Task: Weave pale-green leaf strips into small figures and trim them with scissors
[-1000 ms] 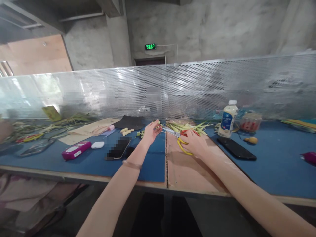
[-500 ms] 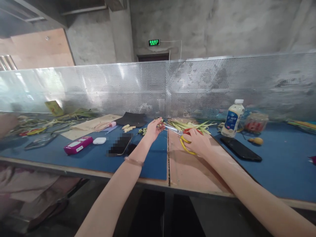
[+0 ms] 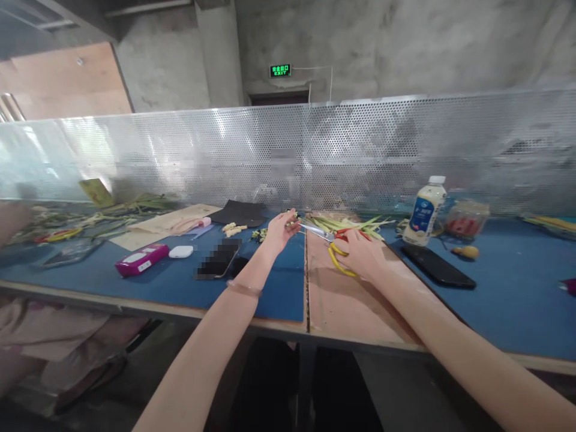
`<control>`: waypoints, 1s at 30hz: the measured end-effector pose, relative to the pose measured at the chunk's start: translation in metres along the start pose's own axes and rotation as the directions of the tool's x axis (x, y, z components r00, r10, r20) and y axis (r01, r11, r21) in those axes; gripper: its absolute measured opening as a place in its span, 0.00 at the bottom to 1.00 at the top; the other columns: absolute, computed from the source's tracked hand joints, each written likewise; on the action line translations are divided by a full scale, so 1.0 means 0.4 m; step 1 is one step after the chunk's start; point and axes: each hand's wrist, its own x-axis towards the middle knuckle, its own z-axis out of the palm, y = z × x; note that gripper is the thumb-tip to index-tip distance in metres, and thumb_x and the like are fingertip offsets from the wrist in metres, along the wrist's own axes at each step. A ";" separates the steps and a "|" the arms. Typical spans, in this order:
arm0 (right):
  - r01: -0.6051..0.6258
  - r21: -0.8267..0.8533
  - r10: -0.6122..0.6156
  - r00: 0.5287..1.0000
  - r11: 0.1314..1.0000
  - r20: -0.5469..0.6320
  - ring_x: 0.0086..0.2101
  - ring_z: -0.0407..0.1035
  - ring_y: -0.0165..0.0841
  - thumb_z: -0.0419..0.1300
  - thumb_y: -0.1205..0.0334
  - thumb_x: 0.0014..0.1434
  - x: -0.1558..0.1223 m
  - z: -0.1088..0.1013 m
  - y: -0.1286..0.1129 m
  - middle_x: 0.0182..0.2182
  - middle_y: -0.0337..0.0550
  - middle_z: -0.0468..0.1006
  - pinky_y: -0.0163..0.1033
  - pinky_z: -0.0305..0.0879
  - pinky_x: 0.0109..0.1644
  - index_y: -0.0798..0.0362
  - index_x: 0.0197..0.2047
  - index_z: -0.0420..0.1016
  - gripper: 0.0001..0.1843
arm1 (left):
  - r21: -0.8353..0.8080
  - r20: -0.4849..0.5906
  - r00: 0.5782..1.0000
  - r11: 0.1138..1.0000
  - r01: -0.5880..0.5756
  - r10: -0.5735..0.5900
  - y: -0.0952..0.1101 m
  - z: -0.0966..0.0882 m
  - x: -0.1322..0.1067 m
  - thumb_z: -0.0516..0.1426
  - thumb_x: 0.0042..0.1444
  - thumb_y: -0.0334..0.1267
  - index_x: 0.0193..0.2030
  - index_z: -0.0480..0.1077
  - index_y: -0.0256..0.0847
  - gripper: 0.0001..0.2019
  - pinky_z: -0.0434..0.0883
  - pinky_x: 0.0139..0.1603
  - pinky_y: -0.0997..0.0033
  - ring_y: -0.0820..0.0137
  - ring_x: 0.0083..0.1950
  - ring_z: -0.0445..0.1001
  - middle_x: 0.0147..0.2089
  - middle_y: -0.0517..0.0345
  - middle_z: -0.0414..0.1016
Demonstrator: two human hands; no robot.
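My right hand is wrapped round a pair of scissors with yellow and red handles. The metal blades point left, their tips close to the fingers of my left hand. Those fingers are pinched together around a small plant piece, pale green and dark, mostly hidden by the fingers. Behind the scissors lies a heap of long green leaf strips. Small green cuttings rest on the blue table just left of my left hand.
A white bottle, a black phone and a clear jar stand or lie at right. Toward the left are another phone, a white case and a magenta device. A perforated metal screen closes the back. Another person's blurred hand shows far left.
The view has tilted down slightly, so everything sits a little higher. Both hands keep nearly the same places, with the scissors still held beside my left fingers.
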 end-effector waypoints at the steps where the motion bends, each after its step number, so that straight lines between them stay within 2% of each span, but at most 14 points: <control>1: -0.003 -0.001 0.003 1.000 1.000 0.002 0.33 0.68 0.38 0.53 0.48 0.53 0.000 0.000 -0.001 0.38 0.46 0.72 0.36 0.53 0.29 0.51 0.41 0.63 0.18 | 0.003 0.001 1.000 1.000 -0.001 0.001 0.000 0.000 0.000 0.53 0.57 0.38 0.48 0.65 0.36 0.13 0.72 0.38 0.64 0.69 0.40 0.72 0.45 0.52 0.70; 14: -0.002 -0.003 0.003 1.000 1.000 0.031 0.33 0.67 0.38 0.53 0.49 0.53 0.001 -0.005 -0.002 0.38 0.45 0.71 0.37 0.54 0.29 0.51 0.41 0.64 0.17 | 0.020 0.018 1.000 1.000 -0.012 0.011 -0.002 -0.001 -0.002 0.53 0.57 0.38 0.47 0.65 0.36 0.13 0.72 0.38 0.64 0.69 0.40 0.72 0.45 0.52 0.70; 19: -0.001 -0.010 0.001 1.000 1.000 0.030 0.32 0.67 0.37 0.53 0.48 0.53 0.002 -0.005 -0.002 0.37 0.45 0.71 0.37 0.53 0.29 0.51 0.40 0.64 0.17 | 0.018 0.016 1.000 1.000 -0.004 0.004 -0.004 -0.002 0.002 0.53 0.57 0.39 0.49 0.65 0.36 0.14 0.71 0.40 0.61 0.67 0.42 0.71 0.47 0.51 0.69; 30: 0.006 -0.020 -0.007 1.000 1.000 -0.024 0.32 0.68 0.38 0.53 0.48 0.52 0.000 -0.003 -0.001 0.36 0.45 0.73 0.37 0.53 0.29 0.52 0.39 0.63 0.17 | -0.008 -0.007 1.000 1.000 0.018 -0.018 -0.001 0.000 -0.002 0.53 0.57 0.38 0.48 0.65 0.36 0.14 0.71 0.40 0.62 0.68 0.42 0.71 0.47 0.52 0.69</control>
